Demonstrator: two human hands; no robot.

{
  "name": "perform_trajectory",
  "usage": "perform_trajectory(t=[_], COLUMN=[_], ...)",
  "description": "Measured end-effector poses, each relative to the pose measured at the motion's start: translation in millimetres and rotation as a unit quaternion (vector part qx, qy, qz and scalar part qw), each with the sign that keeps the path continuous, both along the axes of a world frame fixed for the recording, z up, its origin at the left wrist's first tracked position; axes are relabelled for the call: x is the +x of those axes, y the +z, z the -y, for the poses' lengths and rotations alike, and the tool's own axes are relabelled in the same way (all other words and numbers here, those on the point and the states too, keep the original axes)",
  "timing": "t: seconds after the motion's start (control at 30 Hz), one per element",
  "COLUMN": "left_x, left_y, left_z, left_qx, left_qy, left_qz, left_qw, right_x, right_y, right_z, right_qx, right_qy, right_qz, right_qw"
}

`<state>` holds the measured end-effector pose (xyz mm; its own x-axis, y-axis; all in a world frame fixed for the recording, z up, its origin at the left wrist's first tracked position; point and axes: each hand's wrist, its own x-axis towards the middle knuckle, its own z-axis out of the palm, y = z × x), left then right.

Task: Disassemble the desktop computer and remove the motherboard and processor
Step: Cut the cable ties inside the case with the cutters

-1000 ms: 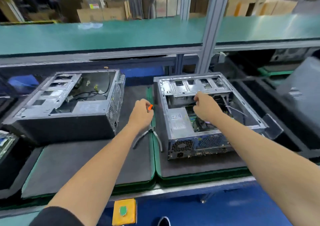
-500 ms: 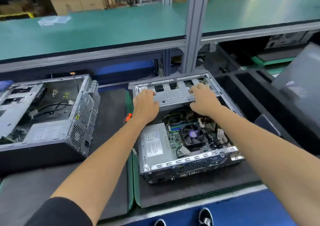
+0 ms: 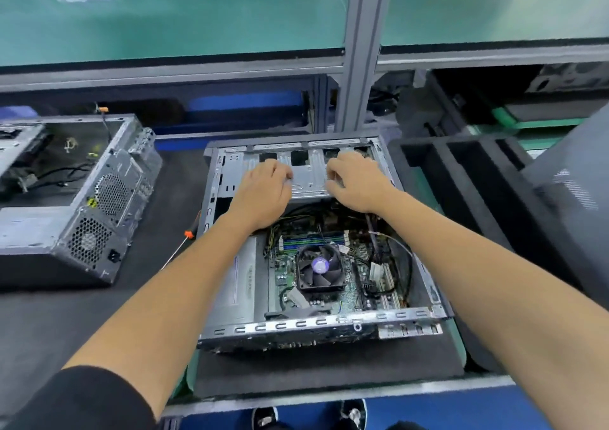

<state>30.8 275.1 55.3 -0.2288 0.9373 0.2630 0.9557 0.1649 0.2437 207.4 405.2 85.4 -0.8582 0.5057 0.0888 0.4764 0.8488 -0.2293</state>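
On the table (image 3: pixel 66 330), dead centre, sits the open desktop computer (image 3: pixel 316 241) on its side, and both my hands are at its far end. My left hand (image 3: pixel 263 192) rests on the grey metal drive cage (image 3: pixel 306 176), fingers (image 3: pixel 280 174) curled down onto the plate; whether they grip an edge, I can't tell. My right hand (image 3: pixel 356 182) lies just beside it on the same cage, fingers bent, tips against the metal. Nearer me than the cage, the motherboard (image 3: pixel 329 265) lies flat on the case floor, with the black cooler fan (image 3: pixel 319 268) mounted on it. Left of the fan sits the silver power supply (image 3: pixel 240 281). Left of the computer, an orange-handled screwdriver (image 3: pixel 184 241) lies on the black mat, and beyond that stands a second opened case (image 3: pixel 75 199).
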Motion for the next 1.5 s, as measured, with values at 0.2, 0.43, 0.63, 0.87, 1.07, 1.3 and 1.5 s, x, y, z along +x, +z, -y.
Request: perform_trajectory(t=[0.2, 0.43, 0.63, 0.87, 1.07, 1.3, 1.5], left_x=[2, -1, -2, -2, -2, -5, -1], left_y=[-1, -1, -3, -4, -4, -6, 3], left_z=[-1, -1, -1, -1, -1, -3, -4], left_qx=[-0.027, -0.035, -0.022, -0.023, -0.019, -0.019, -0.044], left_qy=[0.014, 0.007, 0.006, 0.007, 0.006, 0.009, 0.007], left_qz=[-0.013, -0.006, -0.018, -0.013, -0.013, -0.006, 0.007], left_qw=[0.999, 0.999, 1.000, 1.000, 1.000, 1.000, 0.999], right_x=[-2, -5, -6, -7, -6, -6, 6], right_y=[-27, -31, -31, -33, -30, -27, -9], right_z=[0, -2, -4, -4, -3, -4, -18], right_qx=[0.162, 0.174, 0.167, 0.151, 0.151, 0.113, 0.014], right_qy=[-0.004, -0.011, -0.015, -0.016, -0.017, -0.014, -0.036], right_qz=[-0.029, -0.039, -0.037, -0.045, -0.041, -0.033, -0.100], right_qw=[0.986, 0.984, 0.985, 0.987, 0.988, 0.993, 0.994])
